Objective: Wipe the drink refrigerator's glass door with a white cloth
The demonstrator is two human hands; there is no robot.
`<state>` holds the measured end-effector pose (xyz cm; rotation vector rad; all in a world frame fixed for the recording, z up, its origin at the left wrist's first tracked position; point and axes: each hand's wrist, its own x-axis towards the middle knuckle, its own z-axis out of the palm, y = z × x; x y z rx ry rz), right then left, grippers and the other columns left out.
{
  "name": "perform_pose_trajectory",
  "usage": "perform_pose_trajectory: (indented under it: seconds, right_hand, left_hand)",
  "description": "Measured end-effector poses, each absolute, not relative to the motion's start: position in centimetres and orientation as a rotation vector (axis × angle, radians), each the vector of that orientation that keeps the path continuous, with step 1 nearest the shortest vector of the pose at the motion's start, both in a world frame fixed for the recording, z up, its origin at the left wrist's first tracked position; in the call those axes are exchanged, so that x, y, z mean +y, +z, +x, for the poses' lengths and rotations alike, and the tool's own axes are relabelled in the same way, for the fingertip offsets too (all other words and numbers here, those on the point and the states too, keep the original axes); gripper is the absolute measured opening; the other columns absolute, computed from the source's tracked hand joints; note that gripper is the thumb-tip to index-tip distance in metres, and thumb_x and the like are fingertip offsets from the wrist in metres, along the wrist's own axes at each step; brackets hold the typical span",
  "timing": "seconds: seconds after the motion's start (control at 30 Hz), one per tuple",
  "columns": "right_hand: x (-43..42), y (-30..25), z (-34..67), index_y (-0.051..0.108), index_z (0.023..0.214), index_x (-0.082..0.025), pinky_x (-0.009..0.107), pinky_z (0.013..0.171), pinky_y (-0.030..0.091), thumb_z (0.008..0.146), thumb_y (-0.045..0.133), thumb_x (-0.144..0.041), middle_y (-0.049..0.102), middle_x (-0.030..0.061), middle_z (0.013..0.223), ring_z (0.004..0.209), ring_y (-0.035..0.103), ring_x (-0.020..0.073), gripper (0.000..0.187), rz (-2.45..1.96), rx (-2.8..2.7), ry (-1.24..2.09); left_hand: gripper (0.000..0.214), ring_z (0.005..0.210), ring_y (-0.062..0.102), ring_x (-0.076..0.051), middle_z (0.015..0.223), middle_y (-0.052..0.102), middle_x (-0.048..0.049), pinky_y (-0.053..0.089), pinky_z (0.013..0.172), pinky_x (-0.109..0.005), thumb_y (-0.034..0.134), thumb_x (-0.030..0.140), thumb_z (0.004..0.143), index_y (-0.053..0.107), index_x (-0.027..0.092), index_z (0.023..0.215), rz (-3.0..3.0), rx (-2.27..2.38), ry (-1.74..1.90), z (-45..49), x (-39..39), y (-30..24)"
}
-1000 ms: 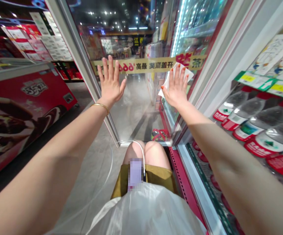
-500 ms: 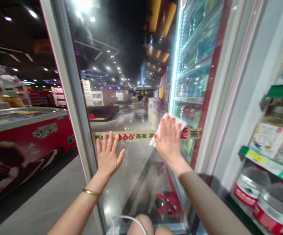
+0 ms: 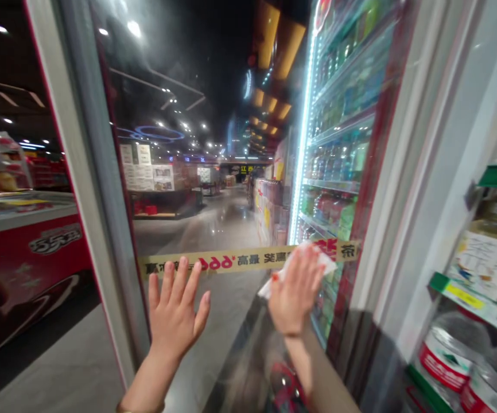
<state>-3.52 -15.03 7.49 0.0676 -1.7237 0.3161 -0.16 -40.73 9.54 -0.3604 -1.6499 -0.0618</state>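
Observation:
My right hand (image 3: 294,295) lies flat over a thin white cloth (image 3: 266,288), pressing it to the glass door (image 3: 214,229). The cloth sticks out beyond the fingertips and at the thumb side. It covers part of a yellow printed strip (image 3: 252,259) that runs across the pane, its lettering reversed. On the left part of the same pane, my left hand (image 3: 175,310) rests with fingers spread and nothing in it. Its fingertips overlap the strip's lower edge.
A pale door frame (image 3: 74,172) stands left of the pane. Beyond it is a red chest freezer (image 3: 28,252). Lit drink shelves (image 3: 338,137) show in the glass. At right, close by, a shelf holds clear jars (image 3: 450,350) and boxed goods (image 3: 483,258).
The view has shifted, so the strip and both hands appear lower. My right hand and the cloth have slid slightly down relative to the strip. My left hand stays spread on the glass.

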Motion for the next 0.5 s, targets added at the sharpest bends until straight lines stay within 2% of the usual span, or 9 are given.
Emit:
perform_pose_trajectory:
  seconds: [0.03, 0.07, 0.1, 0.13, 0.2, 0.3, 0.37, 0.43, 0.5]
  right_hand:
    - [-17.0, 4.8, -3.3, 0.005, 0.180, -0.021, 0.072, 0.140, 0.015, 0.098, 0.059, -0.041, 0.021, 0.0077, 0.182, 0.172, 0.000, 0.0337, 0.100, 0.262, -1.738, 0.181]
    - [-18.1, 2.2, -3.1, 0.019, 0.180, -0.024, 0.069, 0.141, 0.013, 0.096, 0.063, -0.043, 0.030, 0.0034, 0.180, 0.173, -0.003, 0.0309, 0.097, 0.473, -1.750, 0.040]
    - [-18.3, -0.2, -2.9, 0.031, 0.177, -0.030, 0.065, 0.142, 0.013, 0.094, 0.066, -0.041, 0.035, -0.0021, 0.179, 0.173, -0.002, 0.0290, 0.091, 0.604, -1.761, -0.059]
    - [-17.5, -1.9, -2.7, 0.036, 0.175, -0.033, 0.062, 0.142, 0.014, 0.094, 0.067, -0.040, 0.036, -0.0046, 0.178, 0.173, -0.001, 0.0274, 0.087, 0.620, -1.758, -0.074]
    - [-14.0, -2.7, -2.5, 0.031, 0.177, -0.033, 0.063, 0.141, 0.020, 0.096, 0.062, -0.034, 0.029, -0.0031, 0.181, 0.173, 0.003, 0.0289, 0.087, 0.438, -1.760, 0.047]
    - [-9.5, 1.1, -2.7, 0.001, 0.180, -0.032, 0.074, 0.136, 0.029, 0.102, 0.046, -0.029, 0.007, 0.0032, 0.185, 0.171, 0.007, 0.0368, 0.090, -0.037, -1.684, 0.398]
    - [-10.4, 3.4, -3.0, -0.007, 0.179, -0.033, 0.080, 0.131, 0.032, 0.103, 0.041, -0.030, 0.001, 0.0035, 0.184, 0.169, 0.009, 0.0414, 0.089, -0.152, -1.642, 0.495]
    - [-14.4, 3.2, -3.2, 0.006, 0.179, -0.041, 0.080, 0.129, 0.035, 0.103, 0.040, -0.037, 0.014, -0.0027, 0.183, 0.169, 0.013, 0.0389, 0.084, -0.079, -1.658, 0.459]
    - [-18.6, 0.6, -3.0, 0.028, 0.173, -0.054, 0.074, 0.132, 0.034, 0.103, 0.041, -0.047, 0.033, -0.0138, 0.175, 0.170, 0.014, 0.0302, 0.072, 0.160, -1.744, 0.297]
  left_hand:
    - [0.087, 0.174, 0.012, -0.021, 0.183, 0.021, -0.0001, 0.004, 0.146, -0.045, 0.064, 0.033, 0.100, 0.024, 0.031, 0.178, -0.362, -1.642, -0.052, -0.2, -40.8, 9.5]
    - [0.088, 0.174, 0.012, -0.021, 0.183, 0.021, -0.0001, 0.004, 0.146, -0.045, 0.065, 0.033, 0.100, 0.024, 0.031, 0.177, -0.361, -1.635, -0.044, -0.2, -40.8, 9.5]
    - [0.089, 0.174, 0.012, -0.021, 0.183, 0.021, -0.0001, 0.005, 0.146, -0.045, 0.066, 0.033, 0.099, 0.024, 0.031, 0.177, -0.357, -1.632, -0.041, -0.3, -40.8, 9.5]
    - [0.089, 0.174, 0.013, -0.022, 0.183, 0.021, 0.0000, 0.005, 0.146, -0.045, 0.066, 0.033, 0.099, 0.024, 0.032, 0.177, -0.353, -1.633, -0.043, -0.3, -40.8, 9.5]
    - [0.089, 0.174, 0.012, -0.022, 0.184, 0.020, -0.0001, 0.005, 0.146, -0.046, 0.065, 0.034, 0.099, 0.024, 0.032, 0.178, -0.349, -1.646, -0.057, -0.3, -40.8, 9.4]
    - [0.088, 0.175, 0.009, -0.022, 0.185, 0.017, -0.0001, 0.003, 0.146, -0.045, 0.064, 0.034, 0.100, 0.023, 0.030, 0.178, -0.352, -1.647, -0.054, -0.4, -40.8, 9.3]
    - [0.089, 0.175, 0.007, -0.022, 0.185, 0.015, 0.0001, 0.001, 0.146, -0.045, 0.064, 0.034, 0.100, 0.022, 0.030, 0.178, -0.352, -1.650, -0.050, -0.5, -40.9, 9.1]
    - [0.089, 0.175, 0.007, -0.024, 0.186, 0.016, 0.0006, 0.001, 0.146, -0.048, 0.064, 0.035, 0.100, 0.021, 0.032, 0.178, -0.349, -1.668, -0.068, -0.6, -41.1, 8.9]
    - [0.089, 0.175, 0.008, -0.026, 0.185, 0.017, 0.0010, 0.002, 0.146, -0.053, 0.064, 0.036, 0.100, 0.020, 0.035, 0.178, -0.343, -1.686, -0.092, -0.8, -41.2, 8.7]
